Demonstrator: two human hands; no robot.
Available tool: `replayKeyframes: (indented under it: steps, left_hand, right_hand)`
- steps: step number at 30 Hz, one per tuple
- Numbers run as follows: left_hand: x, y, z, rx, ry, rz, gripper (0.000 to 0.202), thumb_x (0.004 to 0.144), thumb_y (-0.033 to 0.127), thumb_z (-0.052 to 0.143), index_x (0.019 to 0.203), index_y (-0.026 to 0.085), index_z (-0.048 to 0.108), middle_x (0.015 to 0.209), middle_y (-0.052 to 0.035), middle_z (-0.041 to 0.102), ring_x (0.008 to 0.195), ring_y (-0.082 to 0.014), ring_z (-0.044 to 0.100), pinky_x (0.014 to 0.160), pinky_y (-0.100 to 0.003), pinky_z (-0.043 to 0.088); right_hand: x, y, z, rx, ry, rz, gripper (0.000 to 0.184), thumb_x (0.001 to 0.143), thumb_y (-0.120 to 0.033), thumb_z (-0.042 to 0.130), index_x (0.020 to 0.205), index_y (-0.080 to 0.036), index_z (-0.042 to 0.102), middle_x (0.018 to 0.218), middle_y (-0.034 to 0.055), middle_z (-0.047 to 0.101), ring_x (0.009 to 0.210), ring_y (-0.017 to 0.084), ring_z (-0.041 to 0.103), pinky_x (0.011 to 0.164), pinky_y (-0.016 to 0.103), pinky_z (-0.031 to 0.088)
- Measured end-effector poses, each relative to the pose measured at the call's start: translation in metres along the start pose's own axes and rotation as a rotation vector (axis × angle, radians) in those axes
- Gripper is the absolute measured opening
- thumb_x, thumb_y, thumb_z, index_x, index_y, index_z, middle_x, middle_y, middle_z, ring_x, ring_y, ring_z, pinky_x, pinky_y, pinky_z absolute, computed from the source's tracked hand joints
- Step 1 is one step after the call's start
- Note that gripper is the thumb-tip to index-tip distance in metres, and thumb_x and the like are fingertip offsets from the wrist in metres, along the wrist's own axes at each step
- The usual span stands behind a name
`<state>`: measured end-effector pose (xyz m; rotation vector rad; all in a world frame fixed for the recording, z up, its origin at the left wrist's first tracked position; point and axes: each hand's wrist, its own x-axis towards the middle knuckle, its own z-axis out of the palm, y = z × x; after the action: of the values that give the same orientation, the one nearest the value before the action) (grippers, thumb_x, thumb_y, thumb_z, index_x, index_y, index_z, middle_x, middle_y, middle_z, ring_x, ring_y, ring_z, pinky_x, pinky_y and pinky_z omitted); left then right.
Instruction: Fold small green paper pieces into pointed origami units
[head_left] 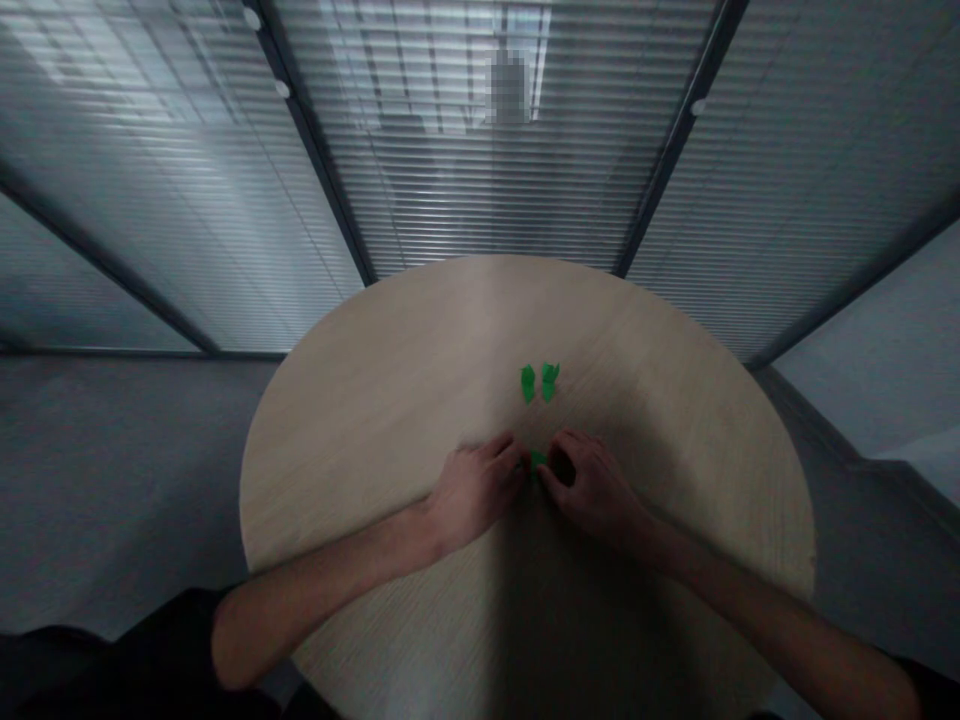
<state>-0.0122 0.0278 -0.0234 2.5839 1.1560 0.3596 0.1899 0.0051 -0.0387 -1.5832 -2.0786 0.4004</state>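
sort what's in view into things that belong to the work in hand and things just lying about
In hand: left hand, right hand, and the small green piece pinched between their fingertips; the round table under them.
Lying about: two more green pieces farther up the table, side by side, untouched; window blinds behind.

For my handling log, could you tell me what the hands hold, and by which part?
A small green piece, pinched by the left hand at its left edge and the right hand at its right; mostly hidden.
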Motion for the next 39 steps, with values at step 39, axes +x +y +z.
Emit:
replayKeyframes:
  steps: [39]
  left_hand:
    - [0.003, -0.02, -0.028, -0.02, -0.114, 0.339, 0.013, 0.082, 0.016, 0.059, 0.082, 0.018, 0.071, 0.075, -0.0016, 0.063, 0.062, -0.0144, 0.057, 0.056, -0.028, 0.034]
  right_hand:
    - [0.005, 0.001, -0.012, 0.115, -0.087, 0.031, 0.023, 0.084, -0.015, 0.067, 0.072, -0.021, 0.048, 0.069, -0.0018, 0.056, 0.066, 0.016, 0.049, 0.067, 0.031, 0.033]
